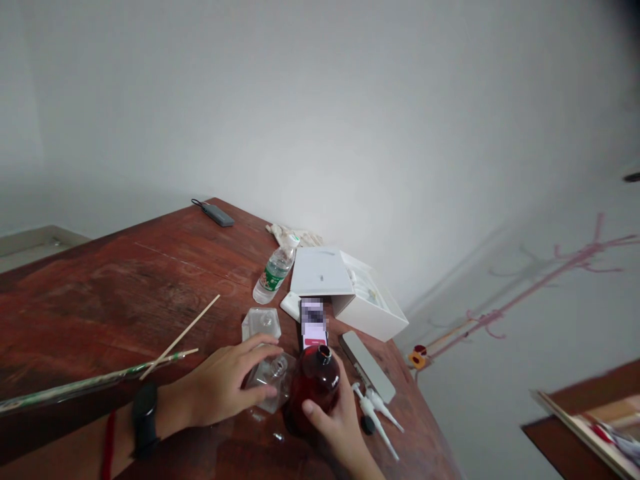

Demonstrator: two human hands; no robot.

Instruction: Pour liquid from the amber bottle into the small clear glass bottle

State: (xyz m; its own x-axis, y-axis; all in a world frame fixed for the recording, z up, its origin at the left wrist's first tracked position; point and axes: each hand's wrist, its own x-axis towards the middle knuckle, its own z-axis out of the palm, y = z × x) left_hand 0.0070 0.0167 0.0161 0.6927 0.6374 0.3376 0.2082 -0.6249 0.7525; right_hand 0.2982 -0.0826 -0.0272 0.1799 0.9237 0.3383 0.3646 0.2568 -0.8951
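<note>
My right hand (345,423) is wrapped round a dark reddish-brown bottle (317,380) with an uncapped neck, its thumb across the front. To the left, my left hand (240,380) has its fingers and thumb apart over a clear, angular plastic bottle (280,383) with an open mouth; whether they touch it I cannot tell. A second clear bottle (263,322) is just behind it. Right of the brown bottle lie white pump tops (380,417) and a small black cap (369,425). A phone (313,320) with a lit screen is behind the brown bottle.
A water bottle (275,270) stands near a white box (323,270) and a cloth (305,237). A long grey case (367,365) lies to the right. Wooden sticks (185,333), a wrapped bundle (95,385) and a grey device (217,214) are on the brown table (100,293).
</note>
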